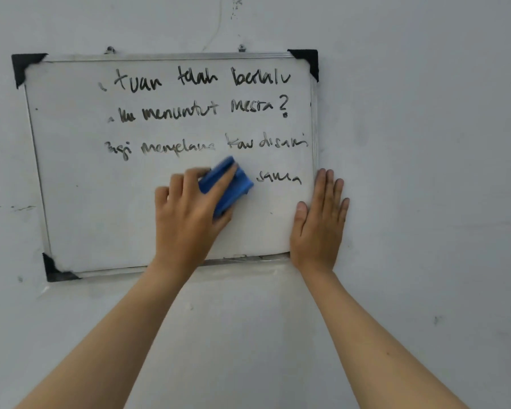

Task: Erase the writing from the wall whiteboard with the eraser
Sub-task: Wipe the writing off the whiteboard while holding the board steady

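Near the lower middle of the whiteboard, the blue eraser is gripped by the left hand, with fingers curled over its top and its pad apparently pressed to the surface. At the board's lower right corner, the right hand is laid flat and open across the frame edge and the wall, seemingly to steady the board. Three full lines of writing are left above the eraser, and one word to its right.

The board appears to be hung from two small fixings at its top edge, and no black cap is visible at the corner under the right hand. If the flat hand were lifted, the board could probably be swung or shifted by firm strokes. The motion-blurred eraser could slip from the fingers if swept fast. Ink may be smeared rather than cleared if pressure is uneven, as the faded third line suggests.
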